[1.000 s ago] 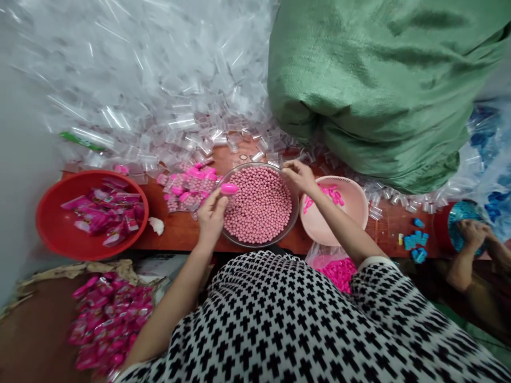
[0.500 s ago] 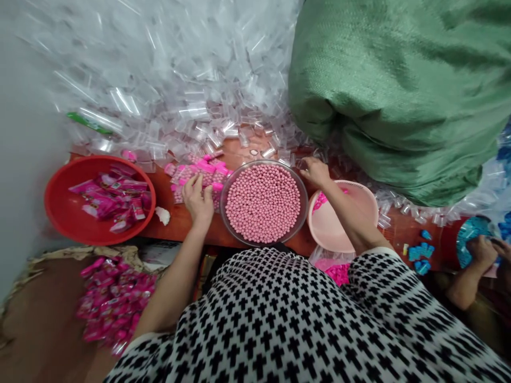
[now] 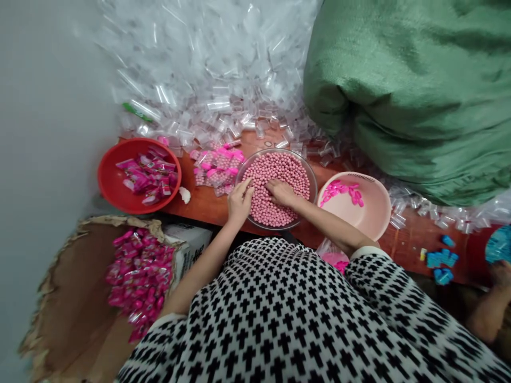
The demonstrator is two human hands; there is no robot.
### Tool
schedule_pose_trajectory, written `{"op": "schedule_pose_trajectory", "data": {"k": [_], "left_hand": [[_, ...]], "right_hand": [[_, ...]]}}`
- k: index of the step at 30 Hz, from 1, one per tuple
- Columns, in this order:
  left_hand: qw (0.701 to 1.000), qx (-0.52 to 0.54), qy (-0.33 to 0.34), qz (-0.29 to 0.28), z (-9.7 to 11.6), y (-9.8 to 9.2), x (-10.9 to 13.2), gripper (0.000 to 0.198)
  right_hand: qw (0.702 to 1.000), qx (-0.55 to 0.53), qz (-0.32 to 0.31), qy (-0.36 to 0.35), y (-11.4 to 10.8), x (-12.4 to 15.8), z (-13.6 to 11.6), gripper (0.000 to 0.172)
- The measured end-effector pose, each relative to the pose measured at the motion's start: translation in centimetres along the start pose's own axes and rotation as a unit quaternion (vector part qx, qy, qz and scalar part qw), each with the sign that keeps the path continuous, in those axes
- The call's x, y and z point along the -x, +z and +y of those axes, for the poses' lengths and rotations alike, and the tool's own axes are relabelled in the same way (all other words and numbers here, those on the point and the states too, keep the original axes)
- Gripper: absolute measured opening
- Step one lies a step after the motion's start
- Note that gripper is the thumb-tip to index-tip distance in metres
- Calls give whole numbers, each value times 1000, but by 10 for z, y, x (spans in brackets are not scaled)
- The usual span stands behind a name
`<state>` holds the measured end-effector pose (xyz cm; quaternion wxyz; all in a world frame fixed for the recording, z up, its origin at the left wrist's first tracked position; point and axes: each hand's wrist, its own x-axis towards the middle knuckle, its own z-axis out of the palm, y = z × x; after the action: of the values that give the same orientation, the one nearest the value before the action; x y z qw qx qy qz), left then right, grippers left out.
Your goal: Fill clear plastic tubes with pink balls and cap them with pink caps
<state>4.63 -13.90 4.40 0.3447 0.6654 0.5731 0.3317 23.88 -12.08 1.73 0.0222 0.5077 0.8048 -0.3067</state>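
A glass bowl (image 3: 312, 183) full of small pink beads (image 3: 281, 166) stands on the red-brown table (image 3: 205, 203) in front of me. My left hand (image 3: 239, 201) rests at the bowl's left rim, fingers stretched onto the beads. My right hand (image 3: 281, 192) lies inside the bowl on the beads with its fingers curled under; what they hold, if anything, is hidden. Left of the bowl lies a small pile of bead-filled tubes with pink caps (image 3: 217, 167). To the right, a pink bowl (image 3: 375, 215) holds some loose pink caps (image 3: 339, 190).
A red basin (image 3: 108, 187) with pink packets sits at the table's left end. A heap of clear tubes (image 3: 215, 69) and a big green sack (image 3: 419, 85) fill the back. A cardboard box (image 3: 67, 308) of pink packets stands lower left. Blue caps (image 3: 439, 260) and another person's arm (image 3: 489, 316) are at right.
My left hand left the capped tube on the pile and moved right to the bowl's rim. My right hand came back from the clear tubes behind the bowl and went down into the beads.
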Motion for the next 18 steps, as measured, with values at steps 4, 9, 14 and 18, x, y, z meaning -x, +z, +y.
{"op": "schedule_pose_trajectory", "data": {"k": [4, 9, 14, 18], "left_hand": [[996, 54, -40, -50, -9, 7, 7, 42], [955, 233, -115, -141, -6, 34, 7, 57], [913, 341, -164, -156, 7, 45, 5, 58], [894, 366, -176, -187, 17, 43, 2, 57]], "right_hand": [[942, -324, 91, 14, 7, 13, 8, 44], [784, -615, 89, 7, 4, 36, 4, 48], [795, -594, 123, 17, -14, 53, 5, 56], [856, -504, 105, -39, -35, 65, 12, 47]]}}
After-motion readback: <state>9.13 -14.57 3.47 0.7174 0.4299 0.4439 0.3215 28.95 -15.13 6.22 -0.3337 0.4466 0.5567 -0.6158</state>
